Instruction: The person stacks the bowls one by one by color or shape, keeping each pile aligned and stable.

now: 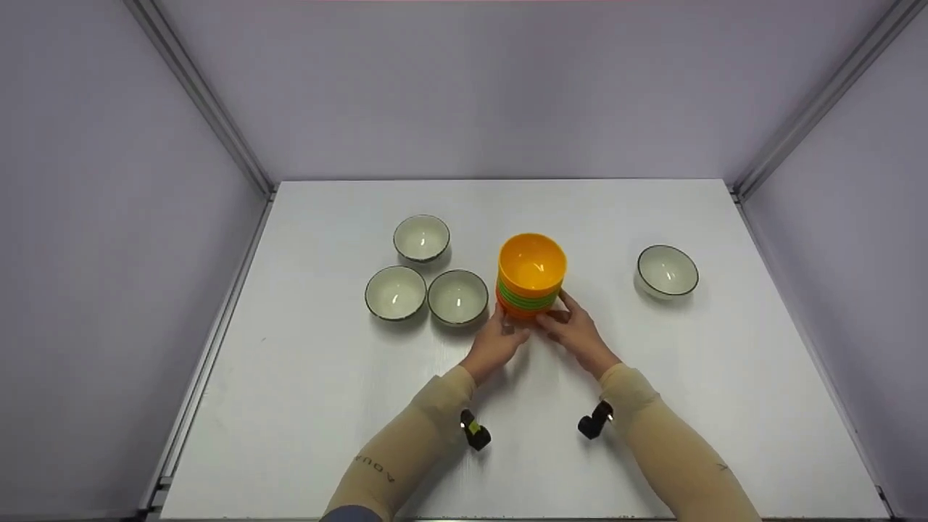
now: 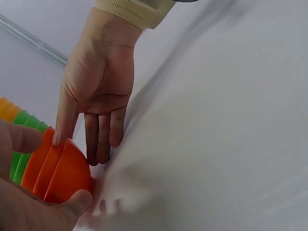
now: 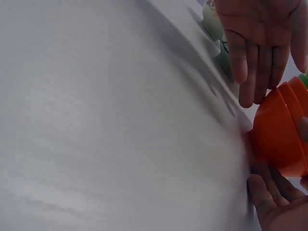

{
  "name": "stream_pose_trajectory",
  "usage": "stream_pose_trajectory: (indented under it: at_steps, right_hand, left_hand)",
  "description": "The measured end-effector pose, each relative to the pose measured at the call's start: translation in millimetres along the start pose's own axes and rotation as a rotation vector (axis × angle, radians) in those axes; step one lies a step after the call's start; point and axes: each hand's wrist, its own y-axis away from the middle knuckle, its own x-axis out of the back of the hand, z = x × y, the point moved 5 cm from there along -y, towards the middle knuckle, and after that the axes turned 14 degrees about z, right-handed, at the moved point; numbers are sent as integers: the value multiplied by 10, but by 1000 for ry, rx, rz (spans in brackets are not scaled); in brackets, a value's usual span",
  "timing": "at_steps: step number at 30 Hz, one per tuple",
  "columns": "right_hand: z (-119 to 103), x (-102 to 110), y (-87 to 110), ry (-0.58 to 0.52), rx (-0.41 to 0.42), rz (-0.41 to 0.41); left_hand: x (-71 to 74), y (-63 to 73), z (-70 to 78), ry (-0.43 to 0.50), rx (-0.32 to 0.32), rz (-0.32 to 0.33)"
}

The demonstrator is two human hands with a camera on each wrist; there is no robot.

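Observation:
A tall stack of nested bowls [image 1: 531, 264] stands upright near the middle of the white table, yellow on top, green in the middle and orange at the bottom. Both hands hold it low, one from each side. My left hand [image 1: 496, 342] has its thumb and fingers around the near left of the orange bowls [image 2: 67, 166]. On the near right, my right hand [image 1: 576, 335] holds the same lower bowls. In the left wrist view the right hand [image 2: 101, 82] has its thumb on an orange rim and other fingers fairly straight beside the base.
Left of the stack are a far white bowl [image 1: 422, 238], a left white bowl [image 1: 395, 293] and a white bowl [image 1: 457, 297] close by the stack. Another white bowl [image 1: 668, 271] sits apart on the right. Walls border the table [image 1: 304, 435] at the back and sides.

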Motion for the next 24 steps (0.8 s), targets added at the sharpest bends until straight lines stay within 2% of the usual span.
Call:
stream_pose_trajectory:
  at_steps: [7, 14, 17, 21, 24]
  right_hand:
    - [-85, -71, -127, -7, -20, 20]
    - [-145, -120, -242, 12, -41, 33]
    - [-212, -142, -259, -2, -41, 25]
    - [-242, -154, -299, -4, -37, 28]
    - [-211, -149, -349, 8, -39, 47]
  left_hand:
    - [-62, -77, 110, 176, 58, 23]
    - [-98, -173, 202, 332, 175, 18]
    - [-95, -238, 238, 353, 150, 33]
    - [-98, -314, 271, 332, 97, 59]
    - [-108, -357, 274, 311, 88, 61]
